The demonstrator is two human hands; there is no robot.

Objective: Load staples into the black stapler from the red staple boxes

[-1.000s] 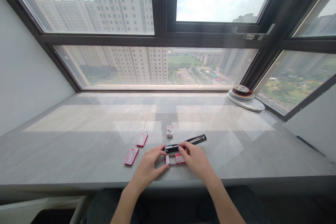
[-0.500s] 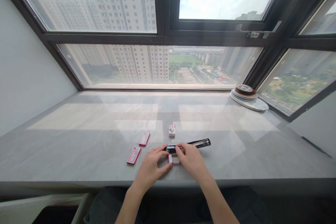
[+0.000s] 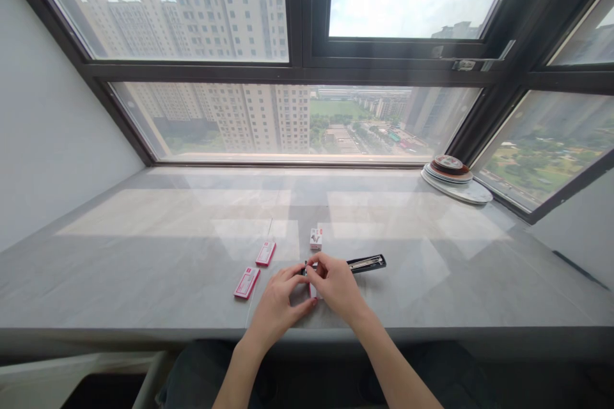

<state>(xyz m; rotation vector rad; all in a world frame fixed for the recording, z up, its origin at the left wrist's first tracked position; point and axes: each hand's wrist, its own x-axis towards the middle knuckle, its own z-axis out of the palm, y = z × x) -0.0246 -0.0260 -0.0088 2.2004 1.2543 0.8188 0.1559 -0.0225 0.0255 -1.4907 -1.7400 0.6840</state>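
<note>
An opened black stapler (image 3: 368,264) lies at a slant on the counter, its metal channel showing at the right end. My left hand (image 3: 275,300) reaches to the stapler's left end with its index finger. Its thumb and another finger close around a small red-and-white box (image 3: 312,289) just in front of the stapler. My right hand (image 3: 337,284) is pinched over the stapler's left part, and what its fingertips hold is hidden. It also covers the stapler's middle and part of the small box.
Two flat pink-and-white boxes (image 3: 247,282) (image 3: 265,254) lie left of my hands. A small white box (image 3: 315,238) stands behind the stapler. Stacked plates (image 3: 455,182) sit in the far right corner by the window frame (image 3: 297,73). The counter's front edge (image 3: 144,330) runs close to me.
My right hand has moved left along the stapler towards its left end, now covering more of the small red-and-white box. My left hand has stayed almost in place.
</note>
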